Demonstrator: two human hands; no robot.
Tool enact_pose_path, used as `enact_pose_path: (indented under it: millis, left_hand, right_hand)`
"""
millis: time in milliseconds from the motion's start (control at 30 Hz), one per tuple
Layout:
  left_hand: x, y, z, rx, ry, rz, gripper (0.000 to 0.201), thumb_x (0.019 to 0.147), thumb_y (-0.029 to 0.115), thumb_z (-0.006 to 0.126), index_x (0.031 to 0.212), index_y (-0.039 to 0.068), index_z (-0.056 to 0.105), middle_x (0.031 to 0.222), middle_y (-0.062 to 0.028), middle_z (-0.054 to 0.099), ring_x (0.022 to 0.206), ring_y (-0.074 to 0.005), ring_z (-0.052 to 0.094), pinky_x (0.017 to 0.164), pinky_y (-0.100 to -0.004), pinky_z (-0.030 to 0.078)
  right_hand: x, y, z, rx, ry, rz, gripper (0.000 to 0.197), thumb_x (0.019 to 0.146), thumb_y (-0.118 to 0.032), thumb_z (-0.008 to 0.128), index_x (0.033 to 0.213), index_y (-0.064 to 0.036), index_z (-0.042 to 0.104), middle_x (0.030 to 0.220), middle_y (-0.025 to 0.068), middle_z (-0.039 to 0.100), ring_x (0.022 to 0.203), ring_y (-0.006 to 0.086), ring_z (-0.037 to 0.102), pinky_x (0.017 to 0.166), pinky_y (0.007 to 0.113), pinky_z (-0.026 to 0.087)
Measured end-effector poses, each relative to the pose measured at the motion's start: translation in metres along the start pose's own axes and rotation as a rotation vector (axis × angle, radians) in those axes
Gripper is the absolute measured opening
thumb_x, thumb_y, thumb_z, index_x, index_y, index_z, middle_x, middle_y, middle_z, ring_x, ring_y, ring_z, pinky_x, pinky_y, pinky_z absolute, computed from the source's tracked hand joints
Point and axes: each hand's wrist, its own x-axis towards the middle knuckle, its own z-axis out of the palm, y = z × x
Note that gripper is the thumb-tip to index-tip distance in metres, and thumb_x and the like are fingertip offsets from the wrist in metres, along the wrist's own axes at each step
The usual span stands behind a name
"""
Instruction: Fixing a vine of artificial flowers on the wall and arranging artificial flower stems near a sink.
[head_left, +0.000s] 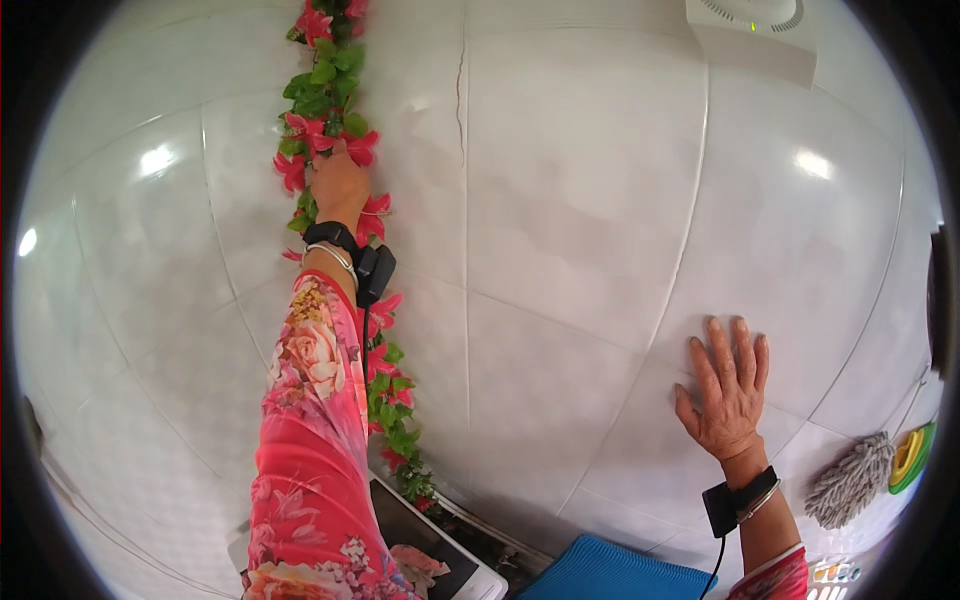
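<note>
Flower garland (373, 215) hangs down white tiled wall (560, 180); left hand (340, 188) at garland's upper part, fingers bent among blooms, tips hidden, cannot tell if gripping; right hand (730, 405) well right of garland, open, palm to wall; grey duster (850, 482) farther right of garland.

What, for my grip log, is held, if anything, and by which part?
Left hand apparently holds the pink-flowered garland by its upper visible stretch, grip partly hidden; right hand, spread, holds nothing.
</note>
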Motion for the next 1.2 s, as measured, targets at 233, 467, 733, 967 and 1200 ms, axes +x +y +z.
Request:
enact_pose_path:
  millis: [233,467,733,967,1200]
  left_hand:
    - [-0.001,-0.005,-0.007,0.009,0.073,0.188,0.039,0.073,0.006,0.051,0.112,0.003,0.048,0.101,-0.0305,0.049,0.093,-0.0445,0.051,0.081,-0.0472,0.044]
    - [-0.005,0.008,-0.029,-0.258,0.186,0.141,0.037,0.069,-0.003,0.056,0.104,0.004,0.046,0.098,-0.0322,0.048,0.090,-0.0472,0.049,0.079,-0.0465,0.044]
    - [0.000,0.004,-0.022,-0.460,0.223,0.064,0.027,0.080,0.013,0.056,0.104,0.003,0.052,0.097,-0.0255,0.055,0.090,-0.0407,0.052,0.077,-0.0436,0.045]
    - [-0.008,-0.004,-0.008,-1.055,0.064,-0.160,0.023,0.083,0.008,0.049,0.103,0.004,0.059,0.084,-0.0052,0.060,0.073,-0.0121,0.057,0.061,-0.0283,0.050]
    - [-0.015,-0.008,-0.007,-1.354,-0.002,-0.236,0.021,0.081,0.007,0.049,0.098,0.002,0.061,0.085,-0.0034,0.059,0.076,-0.0118,0.056,0.067,-0.0263,0.049]
  right_hand:
    - [0.005,-0.003,-0.002,0.006,-0.006,-0.012,0.047,0.071,-0.024,0.059,0.116,-0.0100,0.052,0.135,0.0091,0.039,0.126,0.0332,0.032,0.103,0.053,0.022]
    - [0.009,0.001,-0.005,0.003,0.013,-0.022,0.049,0.071,-0.024,0.059,0.117,-0.0097,0.051,0.136,0.0087,0.038,0.127,0.0331,0.031,0.103,0.053,0.021]
    - [0.006,0.002,-0.002,0.026,0.002,-0.018,0.049,0.071,-0.024,0.059,0.117,-0.0100,0.051,0.136,0.0085,0.038,0.128,0.0326,0.030,0.104,0.052,0.019]
    - [0.003,0.001,0.001,0.014,0.004,-0.021,0.051,0.071,-0.025,0.060,0.119,-0.0100,0.050,0.136,0.0088,0.037,0.128,0.0332,0.030,0.104,0.053,0.019]
    - [0.006,-0.002,0.002,0.012,0.026,-0.033,0.052,0.070,-0.024,0.060,0.119,-0.0101,0.050,0.136,0.0092,0.037,0.128,0.0333,0.029,0.104,0.053,0.020]
